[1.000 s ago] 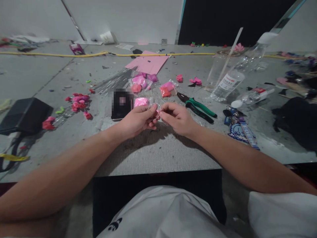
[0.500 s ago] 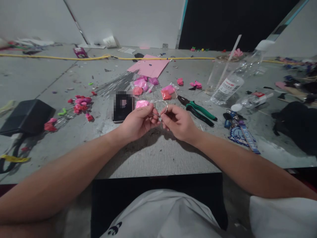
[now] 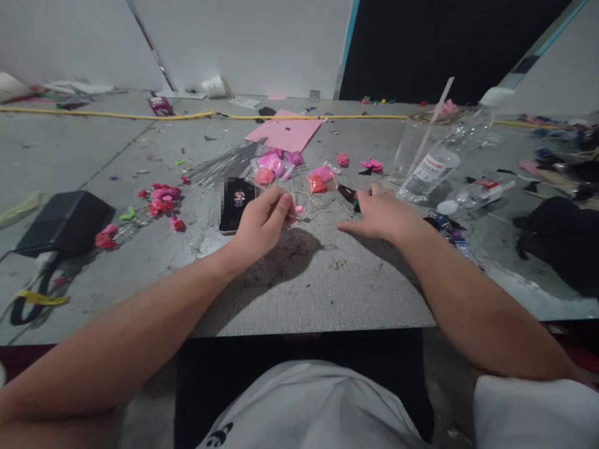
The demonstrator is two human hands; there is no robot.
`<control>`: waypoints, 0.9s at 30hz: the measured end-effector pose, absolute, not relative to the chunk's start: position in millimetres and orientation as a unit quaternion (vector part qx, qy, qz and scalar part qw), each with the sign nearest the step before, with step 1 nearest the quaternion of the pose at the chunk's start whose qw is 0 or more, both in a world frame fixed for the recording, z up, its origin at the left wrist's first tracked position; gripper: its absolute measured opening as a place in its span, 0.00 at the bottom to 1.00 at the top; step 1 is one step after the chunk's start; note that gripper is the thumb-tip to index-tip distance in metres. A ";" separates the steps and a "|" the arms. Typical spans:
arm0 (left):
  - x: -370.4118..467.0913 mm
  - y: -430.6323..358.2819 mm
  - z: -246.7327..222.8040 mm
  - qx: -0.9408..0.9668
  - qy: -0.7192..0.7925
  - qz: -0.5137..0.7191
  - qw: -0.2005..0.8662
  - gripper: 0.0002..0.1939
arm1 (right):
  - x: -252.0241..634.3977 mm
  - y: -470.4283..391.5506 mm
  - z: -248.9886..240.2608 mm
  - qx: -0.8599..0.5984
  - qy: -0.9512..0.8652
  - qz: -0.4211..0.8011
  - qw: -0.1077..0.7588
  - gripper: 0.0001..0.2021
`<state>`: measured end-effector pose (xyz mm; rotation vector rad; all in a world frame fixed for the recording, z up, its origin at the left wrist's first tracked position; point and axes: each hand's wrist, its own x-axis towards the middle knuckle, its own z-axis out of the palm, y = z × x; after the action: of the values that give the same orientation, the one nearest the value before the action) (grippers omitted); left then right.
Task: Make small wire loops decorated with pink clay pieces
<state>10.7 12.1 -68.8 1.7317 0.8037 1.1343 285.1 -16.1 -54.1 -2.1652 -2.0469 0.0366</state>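
Thin silvery wire [image 3: 322, 208] sticks out to the right from my left hand [image 3: 264, 219], whose fingers are pinched on it. A small pink piece [image 3: 299, 209] shows just beyond those fingertips. Over the pliers [image 3: 347, 193] lies my right hand [image 3: 381, 215], its thumb apart from its fingers; the hand hides most of the green handles, and no grip on them shows. A dark phone [image 3: 235, 209] rests left of my left hand. Bags of pink clay [image 3: 272, 166] and a bag of red clay [image 3: 317, 183] lie behind my hands.
Clay flowers [image 3: 161, 198] and a black adapter [image 3: 65, 223] are on the left. At the right stand a cup [image 3: 409, 143] and a leaning bottle [image 3: 428, 173], near a fallen bottle [image 3: 477, 194] and keychains [image 3: 452, 231]. A yellow cable [image 3: 290, 117] crosses the back.
My right hand has let go of the wire and moved right, over the pliers. My left hand keeps the wire, which was a loop between both hands.
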 end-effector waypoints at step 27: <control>-7.5 27.0 -47.5 0.812 0.155 0.535 0.174 0.09 | 297.4 -65.7 -34.9 -0.443 -0.594 0.612 0.276 0.27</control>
<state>-7.5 27.0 -47.5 2.3024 0.4384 1.5178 297.4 -65.7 -34.9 -1.1918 -1.5970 1.6440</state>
